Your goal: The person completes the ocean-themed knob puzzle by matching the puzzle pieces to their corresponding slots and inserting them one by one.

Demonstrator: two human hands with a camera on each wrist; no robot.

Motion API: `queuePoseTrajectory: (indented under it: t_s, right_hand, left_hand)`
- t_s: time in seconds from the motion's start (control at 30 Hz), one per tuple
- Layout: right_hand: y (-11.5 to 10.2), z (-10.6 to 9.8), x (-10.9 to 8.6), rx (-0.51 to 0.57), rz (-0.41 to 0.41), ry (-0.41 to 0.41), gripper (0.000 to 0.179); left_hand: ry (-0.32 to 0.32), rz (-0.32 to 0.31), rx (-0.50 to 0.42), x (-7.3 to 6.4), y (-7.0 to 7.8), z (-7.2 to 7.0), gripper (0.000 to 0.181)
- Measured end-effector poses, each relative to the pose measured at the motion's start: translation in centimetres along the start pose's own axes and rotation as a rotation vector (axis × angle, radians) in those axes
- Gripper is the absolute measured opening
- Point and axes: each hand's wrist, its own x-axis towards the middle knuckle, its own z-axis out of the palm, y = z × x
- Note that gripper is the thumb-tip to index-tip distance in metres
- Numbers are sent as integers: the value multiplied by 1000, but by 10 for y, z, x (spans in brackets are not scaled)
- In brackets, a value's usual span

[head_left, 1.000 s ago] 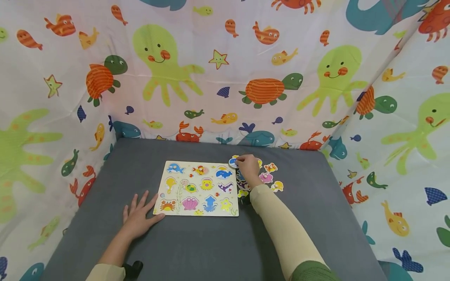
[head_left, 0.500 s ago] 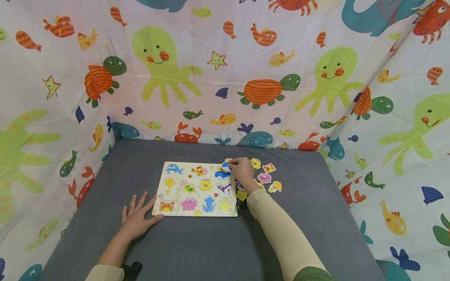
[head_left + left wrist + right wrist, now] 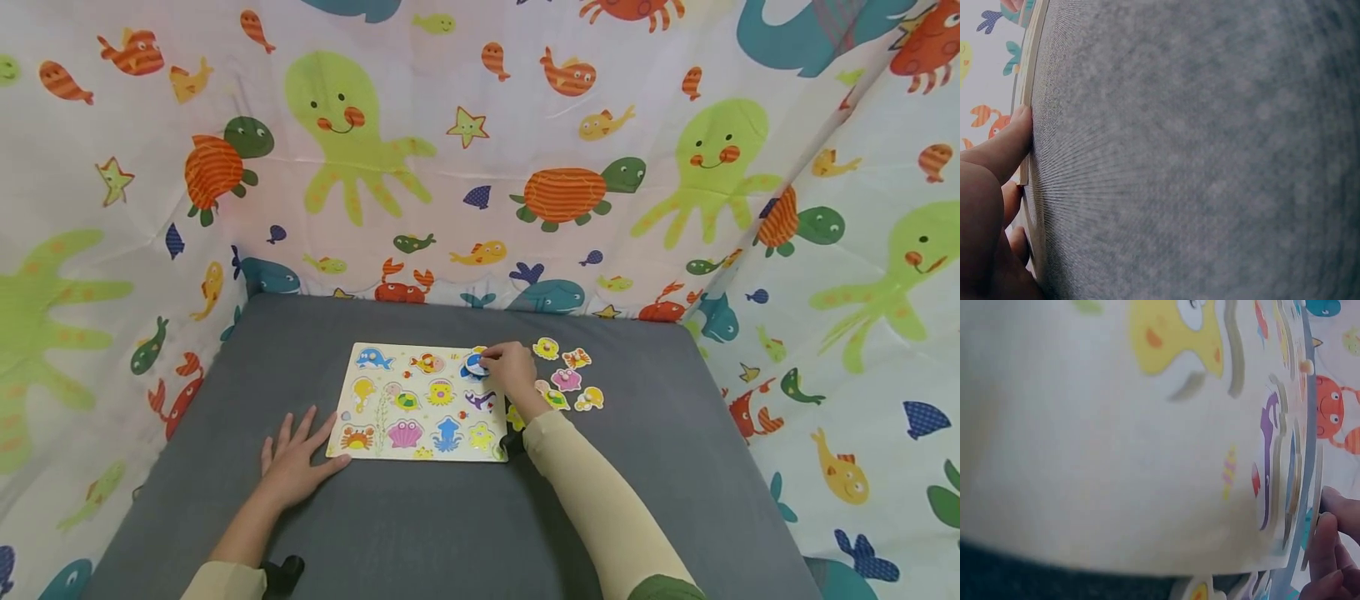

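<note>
A cream puzzle board (image 3: pixel 401 357) printed with sea animals lies flat on the grey surface. My left hand (image 3: pixel 294 460) rests beside its lower left corner with fingers spread; in the left wrist view the thumb (image 3: pixel 1005 147) touches the board's edge (image 3: pixel 1034 69). Between thumb and fingers, my right hand (image 3: pixel 513 371) pinches a flat blue-and-white puzzle piece (image 3: pixel 472 364), which appears to be a whale. It is held over the board's upper right, covering the printed whale there. The right wrist view shows this piece (image 3: pixel 1314 515) edge-on, tilted above the board, at the fingertips.
Several loose pieces lie right of the board, among them a yellow one (image 3: pixel 546 348), a pink shell (image 3: pixel 566 380), a turtle (image 3: pixel 556 398) and a seahorse-like piece (image 3: pixel 589 398). My right forearm (image 3: pixel 600 492) hides some surface. A sea-animal curtain (image 3: pixel 420 175) encloses the back and sides.
My right hand has moved left with the puzzle piece, from the loose pieces to the board's upper right. The left hand has stayed in place.
</note>
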Motion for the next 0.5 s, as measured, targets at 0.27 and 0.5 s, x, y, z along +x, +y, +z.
queuePoseTrajectory:
  t_s: [0.27,0.5]
  right_hand:
    - [-3,8,-6,-33,-27,-32,14]
    - [-5,12,-5,-45,5,-46,15]
  left_hand:
    - [11,8,3,0,-2,1,92]
    - [6,6,3,0,3,-2,92]
